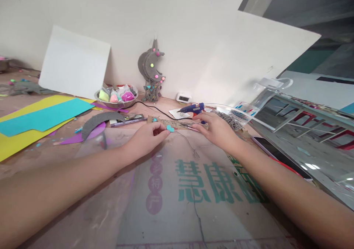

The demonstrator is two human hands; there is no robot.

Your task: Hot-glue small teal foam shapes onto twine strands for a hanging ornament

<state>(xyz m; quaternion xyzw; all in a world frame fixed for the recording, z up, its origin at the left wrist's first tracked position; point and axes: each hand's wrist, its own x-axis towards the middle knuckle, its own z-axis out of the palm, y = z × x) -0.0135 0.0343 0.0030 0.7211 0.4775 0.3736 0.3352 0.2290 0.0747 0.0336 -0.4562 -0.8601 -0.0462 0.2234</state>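
My left hand [153, 136] is closed, its thumb and finger pinching a small turquoise cutout with rounded lobes [170, 128] at the tips. A thin grey cord [188, 141] trails from beside the cutout across the clear plastic sheet. My right hand [215, 129] hovers with fingers curved and apart, over a slim pointed metal tool [186, 126]. Whether its thumb touches that tool is unclear. A blue glue gun [192, 109] lies just behind the right fingers. Another turquoise piece [155, 120] rests on a cardboard strip beyond the left hand.
Yellow [41, 140] and turquoise sheets [47, 117] lie at left, near a grey crescent [101, 121]. Behind are a metal bowl of bagged clay [117, 103], a hanging moon ornament [152, 66] and a small clock [183, 97]. A phone [282, 156] lies right.
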